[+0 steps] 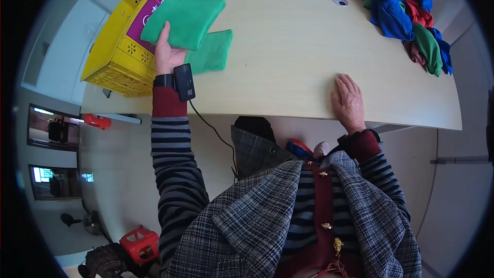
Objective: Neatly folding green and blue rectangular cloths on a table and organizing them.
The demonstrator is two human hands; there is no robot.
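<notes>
My left hand (165, 56) is closed on a folded green towel (191, 16), thumb on top and the fingers hidden beneath it. The towel is held up beside the yellow crate and covers part of its front panel. Below it, another folded green towel (212, 51) lies flat on the table, partly hidden by the held one and my wrist. My right hand (348, 100) rests palm down near the table's front edge, its fingers stretched out and holding nothing.
A yellow plastic crate (119, 54) with a purple panel stands at the table's (288, 67) left end. A loose heap of blue, red, green and brown cloths (393, 7) lies at the far right. A round cable hole (340, 1) is near it. Red stools (139, 244) stand on the floor.
</notes>
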